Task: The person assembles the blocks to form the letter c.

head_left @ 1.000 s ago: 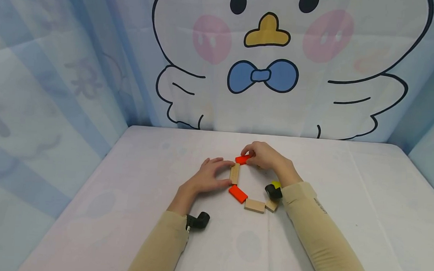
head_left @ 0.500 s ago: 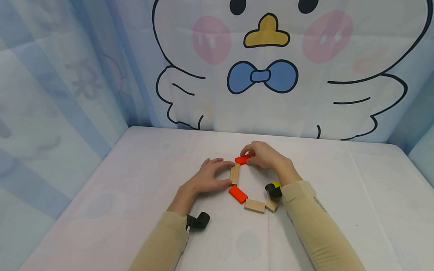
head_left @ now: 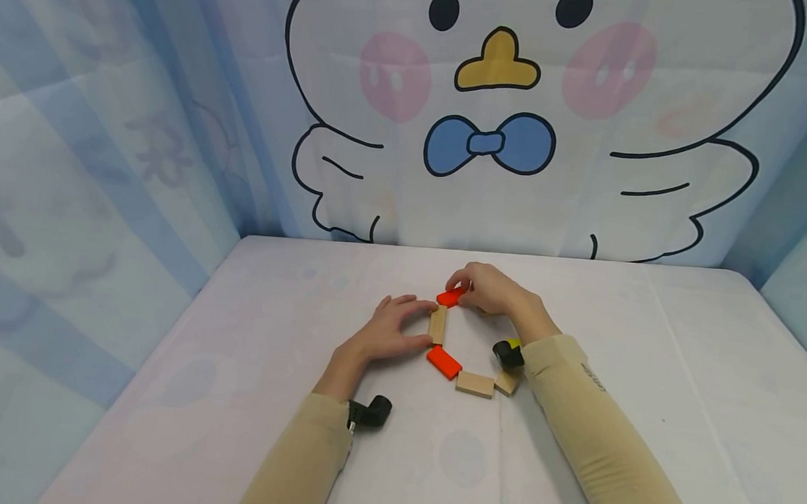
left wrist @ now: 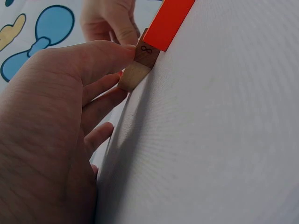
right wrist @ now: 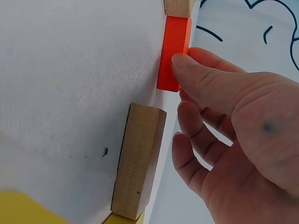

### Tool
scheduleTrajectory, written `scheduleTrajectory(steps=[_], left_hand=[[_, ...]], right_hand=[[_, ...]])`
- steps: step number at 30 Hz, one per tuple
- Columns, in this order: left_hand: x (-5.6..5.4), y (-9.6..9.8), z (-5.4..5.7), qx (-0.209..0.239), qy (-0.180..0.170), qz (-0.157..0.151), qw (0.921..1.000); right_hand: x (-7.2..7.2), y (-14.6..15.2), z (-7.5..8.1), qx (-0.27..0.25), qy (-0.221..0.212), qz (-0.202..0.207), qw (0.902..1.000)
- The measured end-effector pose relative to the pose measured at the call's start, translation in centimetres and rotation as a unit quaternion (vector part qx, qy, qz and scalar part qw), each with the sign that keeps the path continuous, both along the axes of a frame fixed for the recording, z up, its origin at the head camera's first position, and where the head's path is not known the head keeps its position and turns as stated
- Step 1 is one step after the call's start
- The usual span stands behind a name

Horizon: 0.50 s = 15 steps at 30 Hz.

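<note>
My left hand (head_left: 389, 330) spans a plain wooden block (head_left: 437, 326), thumb at its near end and index finger at its far end. In the left wrist view an 8-like mark shows on that block's end, beside my thumb. At the far end of the same block, my right hand (head_left: 493, 290) pinches a red block (right wrist: 173, 51) between thumb and index finger; its other fingers curl loosely. A second red block (head_left: 444, 362) lies right by my left thumb. The blocks lie end to end in a curved line on the white table.
Two wooden blocks, one (head_left: 475, 384) at the front and another (head_left: 507, 381) by the right sleeve, continue the ring. A yellow block (head_left: 513, 342) is partly hidden behind the right wrist camera (head_left: 508, 355). Another wooden block (right wrist: 139, 158) lies close to the right hand.
</note>
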<state>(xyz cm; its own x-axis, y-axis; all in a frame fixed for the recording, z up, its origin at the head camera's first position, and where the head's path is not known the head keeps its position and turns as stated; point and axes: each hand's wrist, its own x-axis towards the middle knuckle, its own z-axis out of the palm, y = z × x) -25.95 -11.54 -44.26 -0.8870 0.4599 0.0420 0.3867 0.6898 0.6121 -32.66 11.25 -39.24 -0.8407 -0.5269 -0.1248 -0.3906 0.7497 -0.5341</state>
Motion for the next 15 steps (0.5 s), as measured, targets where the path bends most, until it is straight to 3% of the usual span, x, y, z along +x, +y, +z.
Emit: scheduleTrajectory(steps=[15], left_hand=[[-0.01, 0.09, 0.06, -0.01, -0.006, 0.004, 0.9999]], right_hand=[[0.14, 0.37, 0.51, -0.004, -0.001, 0.007, 1.0]])
